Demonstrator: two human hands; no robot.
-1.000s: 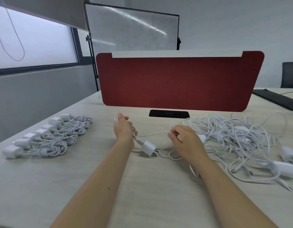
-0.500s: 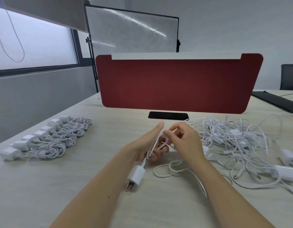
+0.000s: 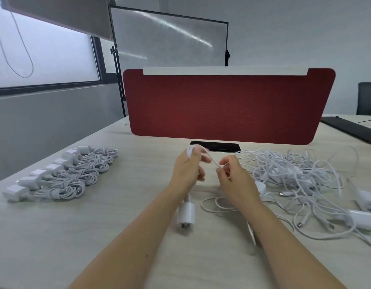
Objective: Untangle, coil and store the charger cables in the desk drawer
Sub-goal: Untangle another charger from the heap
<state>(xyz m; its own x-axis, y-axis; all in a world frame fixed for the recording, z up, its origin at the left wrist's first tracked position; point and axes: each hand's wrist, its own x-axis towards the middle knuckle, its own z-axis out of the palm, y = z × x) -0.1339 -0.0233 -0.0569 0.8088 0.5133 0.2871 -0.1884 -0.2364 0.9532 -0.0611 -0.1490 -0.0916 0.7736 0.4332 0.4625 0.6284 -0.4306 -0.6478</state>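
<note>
The white cable stretches between my two hands above the desk, and its plug brick dangles below my left wrist. My left hand is raised, with cable looped round its curled, blurred fingers. My right hand pinches the cable between thumb and forefinger. The tangled chargers lie just right of it, and the coiled chargers are lined up well to the left.

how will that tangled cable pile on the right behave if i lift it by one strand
Probably floppy: the tangled pile lies in loose loops. It likely lifts as one snagged clump, since strands cross everywhere. The adapters attached would likely dangle and swing.
</note>
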